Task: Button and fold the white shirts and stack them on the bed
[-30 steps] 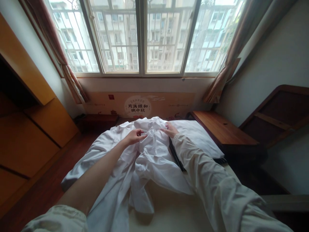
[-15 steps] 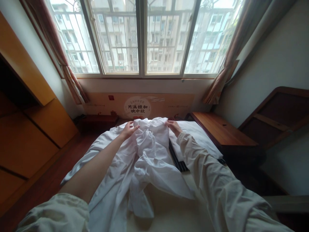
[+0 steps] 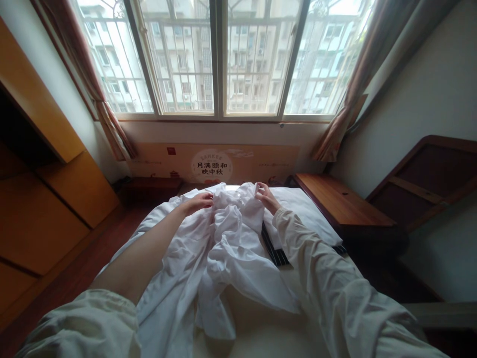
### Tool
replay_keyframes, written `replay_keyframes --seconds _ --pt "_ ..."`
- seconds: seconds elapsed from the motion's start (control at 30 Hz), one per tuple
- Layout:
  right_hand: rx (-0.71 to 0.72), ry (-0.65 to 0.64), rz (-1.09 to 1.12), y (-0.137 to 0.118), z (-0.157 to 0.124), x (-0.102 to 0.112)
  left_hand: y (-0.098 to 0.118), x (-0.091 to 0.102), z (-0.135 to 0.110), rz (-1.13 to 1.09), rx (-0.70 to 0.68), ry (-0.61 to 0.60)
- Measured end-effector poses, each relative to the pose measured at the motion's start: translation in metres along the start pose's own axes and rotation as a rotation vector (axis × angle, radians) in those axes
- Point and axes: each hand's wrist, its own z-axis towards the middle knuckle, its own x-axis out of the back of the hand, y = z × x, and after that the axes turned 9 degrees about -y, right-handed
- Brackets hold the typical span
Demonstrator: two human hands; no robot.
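A crumpled white cloth (image 3: 238, 248) is held up by its far edge, with folds and loose flaps hanging toward me. It could be a garment, but its kind does not show clearly. My left hand (image 3: 199, 203) has its fingers closed on the cloth's upper left side. On the upper right, my right hand (image 3: 267, 197) pinches a corner between thumb and fingers. More white bedding (image 3: 156, 233) lies rumpled under and left of the cloth. A black item with white stripes (image 3: 275, 248) shows partly beneath, near my right forearm.
The bed's cream surface (image 3: 268, 323) lies below my arms. A white pillow (image 3: 311, 211) rests at the right, beside a wooden bedside table (image 3: 346, 201). An orange cabinet (image 3: 74, 199) stands left. Ahead are a printed board (image 3: 246, 164) and a barred window (image 3: 219, 64) with tied curtains.
My left hand has shifted slightly right and down, its fingers closing more on the cloth. My right hand has lifted its corner a little, and the folds have slumped between them.
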Motion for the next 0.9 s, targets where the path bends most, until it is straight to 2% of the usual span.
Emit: replay_keyframes --seconds 0.07,0.1,0.2,0.27,0.33,0.47,0.53,0.6,0.7,0.8,0.9 --pt "-0.013 -0.076 0.053 0.000 -0.001 -0.001 0.002 0.004 0.000 -0.049 -0.021 -0.074" --pt "-0.015 -0.109 0.051 -0.001 -0.002 0.000 0.002 0.006 0.001 -0.039 -0.023 -0.060" --pt "-0.014 -0.136 -0.032 -0.008 0.000 0.008 0.004 0.013 0.007 0.102 -0.027 0.125" --pt "-0.011 -0.094 -0.100 -0.014 0.001 0.019 0.007 0.020 0.010 0.222 -0.036 0.241" --pt "0.018 -0.015 -0.150 -0.022 0.002 0.034 0.012 0.028 0.009 0.340 -0.014 0.283" --pt "0.127 0.166 -0.154 -0.036 0.001 0.068 0.027 0.043 -0.001 0.530 0.119 0.176" --pt "0.147 0.225 -0.160 -0.042 -0.001 0.084 0.039 0.049 -0.007 0.582 0.129 0.163" --pt "0.154 0.261 -0.184 -0.048 -0.002 0.097 0.053 0.054 -0.013 0.549 0.044 0.197" --pt "0.163 0.329 -0.231 -0.059 -0.004 0.108 0.071 0.058 -0.021 0.299 -0.085 0.193" --pt "0.154 0.400 -0.277 -0.071 -0.006 0.113 0.078 0.065 -0.028 0.082 -0.090 0.166" --pt "0.146 0.370 -0.333 -0.085 -0.013 0.116 0.075 0.080 -0.033 0.181 -0.089 0.246"
